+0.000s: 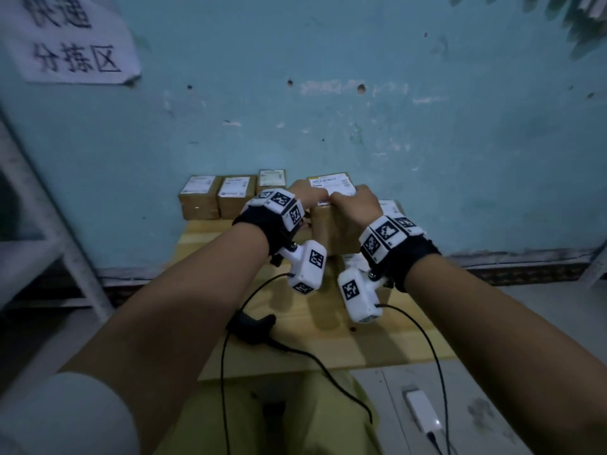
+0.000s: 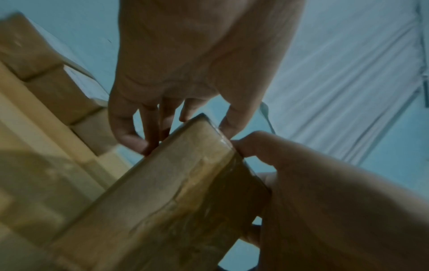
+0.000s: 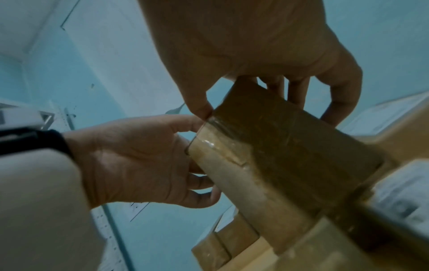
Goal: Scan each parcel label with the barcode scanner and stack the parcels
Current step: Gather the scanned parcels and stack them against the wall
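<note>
I hold a brown taped parcel (image 1: 331,224) between both hands over the back of the wooden table (image 1: 345,349), its white label (image 1: 331,185) facing up. My left hand (image 1: 303,192) grips its left end and my right hand (image 1: 353,203) its right end. In the left wrist view the left hand's fingers (image 2: 130,135) curl round the parcel (image 2: 185,183). The right wrist view has the right hand's fingers (image 3: 336,110) over the parcel (image 3: 278,146). A labelled parcel (image 1: 353,260) lies just below it; whether they touch is unclear. The black barcode scanner (image 1: 253,323) lies on the table near me.
Three labelled parcels (image 1: 236,195) stand in a row against the blue wall at the back left. Another parcel (image 1: 391,208) sits behind my right wrist. Black cables (image 1: 328,366) cross the table's front. A white adapter (image 1: 422,412) lies on the floor; a white rack (image 1: 49,224) stands left.
</note>
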Demonstrator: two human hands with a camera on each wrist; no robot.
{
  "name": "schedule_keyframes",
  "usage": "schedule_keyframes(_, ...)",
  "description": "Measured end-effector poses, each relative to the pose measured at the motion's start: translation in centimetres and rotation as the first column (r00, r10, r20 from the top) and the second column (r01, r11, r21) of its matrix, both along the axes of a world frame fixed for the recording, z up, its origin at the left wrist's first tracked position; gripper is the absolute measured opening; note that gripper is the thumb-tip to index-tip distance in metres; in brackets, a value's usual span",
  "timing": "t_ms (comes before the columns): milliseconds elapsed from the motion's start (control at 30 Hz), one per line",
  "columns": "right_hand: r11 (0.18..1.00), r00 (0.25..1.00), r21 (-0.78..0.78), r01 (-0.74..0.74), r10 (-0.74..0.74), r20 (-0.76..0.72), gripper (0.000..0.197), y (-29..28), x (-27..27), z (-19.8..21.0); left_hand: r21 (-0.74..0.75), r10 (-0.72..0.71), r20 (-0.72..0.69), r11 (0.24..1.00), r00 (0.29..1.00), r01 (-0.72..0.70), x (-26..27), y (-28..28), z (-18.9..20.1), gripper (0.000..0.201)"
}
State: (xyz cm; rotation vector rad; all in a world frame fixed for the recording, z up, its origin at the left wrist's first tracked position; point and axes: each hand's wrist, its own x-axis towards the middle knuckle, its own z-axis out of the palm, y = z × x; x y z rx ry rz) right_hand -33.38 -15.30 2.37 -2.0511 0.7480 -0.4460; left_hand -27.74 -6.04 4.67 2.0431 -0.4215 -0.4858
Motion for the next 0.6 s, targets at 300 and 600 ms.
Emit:
schedule_keyframes(300,0.965,0.970,0.103,-0.241,0.238,0.045,0.072,7.9,4.7,-1.2,-0.008,0.058,-0.126,0.998,0.990,-0.060,4.6,9.8,-1.0,0.082)
schedule_keyframes(600,0.860,0.850,0.062,-0.507,0.486,0.204,0.060,11.4,8.2,-2.4,-0.006,0.046,-0.097,0.999,0.994,-0.047,7.7,15.4,-1.6,0.065)
